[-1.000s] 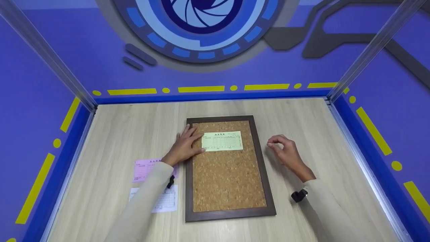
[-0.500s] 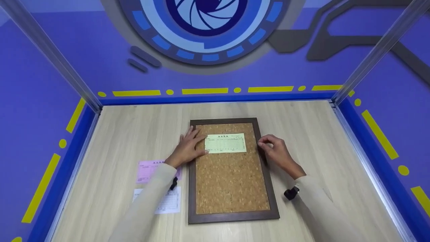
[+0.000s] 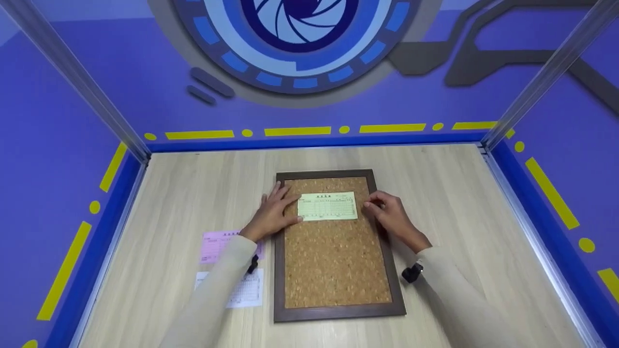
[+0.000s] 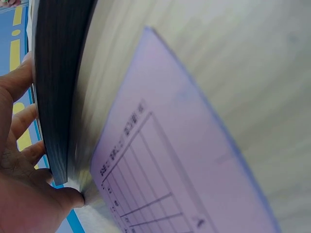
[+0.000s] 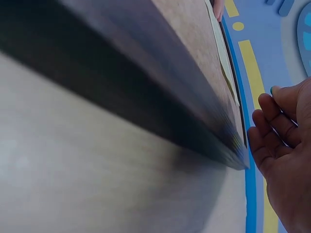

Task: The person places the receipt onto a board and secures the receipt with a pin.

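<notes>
A framed corkboard (image 3: pixel 336 266) lies flat, with a pale green printed slip (image 3: pixel 328 206) on its upper part. My left hand (image 3: pixel 271 215) reaches over the board's left side, fingers spread, thumb and index fingertips at the slip's left edge. My right hand (image 3: pixel 392 215) is above the right side of the frame. Its thumb and index finger pinch a small green thing (image 5: pixel 272 90), mostly hidden, just right of the slip. In the right wrist view, the slip's edge curves slightly up from the cork.
Left of the board, a pink slip (image 3: pixel 213 251) and a white slip (image 3: pixel 247 290) lie on the wooden table (image 3: pixel 169 193), partly covered by my left sleeve (image 3: pixel 208 295). Blue-purple walls (image 3: pixel 271 113) enclose the table at the back and both sides.
My right hand has moved left, from the table beside the board to over its right side, near the slip. The left hand keeps its place on the board. The head view has shifted slightly.
</notes>
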Demonstrator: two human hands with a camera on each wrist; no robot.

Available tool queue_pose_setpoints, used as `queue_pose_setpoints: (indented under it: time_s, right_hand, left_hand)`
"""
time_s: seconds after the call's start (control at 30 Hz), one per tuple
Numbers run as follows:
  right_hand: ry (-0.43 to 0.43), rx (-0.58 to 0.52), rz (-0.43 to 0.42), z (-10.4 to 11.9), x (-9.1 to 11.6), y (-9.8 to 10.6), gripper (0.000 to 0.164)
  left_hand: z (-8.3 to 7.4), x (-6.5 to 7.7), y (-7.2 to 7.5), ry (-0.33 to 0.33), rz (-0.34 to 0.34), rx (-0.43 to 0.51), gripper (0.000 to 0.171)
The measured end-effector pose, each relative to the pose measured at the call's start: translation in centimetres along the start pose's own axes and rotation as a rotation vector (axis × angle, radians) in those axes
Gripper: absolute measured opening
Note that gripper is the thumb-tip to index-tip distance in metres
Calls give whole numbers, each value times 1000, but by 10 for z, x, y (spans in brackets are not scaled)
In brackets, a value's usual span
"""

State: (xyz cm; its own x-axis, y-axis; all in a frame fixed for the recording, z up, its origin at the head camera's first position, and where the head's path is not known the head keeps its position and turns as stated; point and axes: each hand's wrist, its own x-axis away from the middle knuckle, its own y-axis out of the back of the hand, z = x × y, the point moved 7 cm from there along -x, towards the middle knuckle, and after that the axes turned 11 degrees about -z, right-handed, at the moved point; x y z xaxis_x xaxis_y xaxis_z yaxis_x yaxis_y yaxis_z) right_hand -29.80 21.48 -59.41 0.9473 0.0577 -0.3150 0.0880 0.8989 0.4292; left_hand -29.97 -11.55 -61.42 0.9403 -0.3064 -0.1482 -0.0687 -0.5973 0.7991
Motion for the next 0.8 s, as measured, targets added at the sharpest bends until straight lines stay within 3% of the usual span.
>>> queue_pose_setpoints:
  time_s: [0.23, 0.43, 0.8]
  right_hand:
    - [10, -28, 31, 7, -10, -12, 5]
    - [-55, -52, 57, 7, -13, -18, 7]
    - [-68, -15, 70, 13, -23, -31, 8]
  left_hand:
    - [0, -2, 2, -1, -10, 2, 74]
    - [-1, -2, 0, -4, -8, 11, 73]
    - [0, 0, -1, 4, -8, 15, 73]
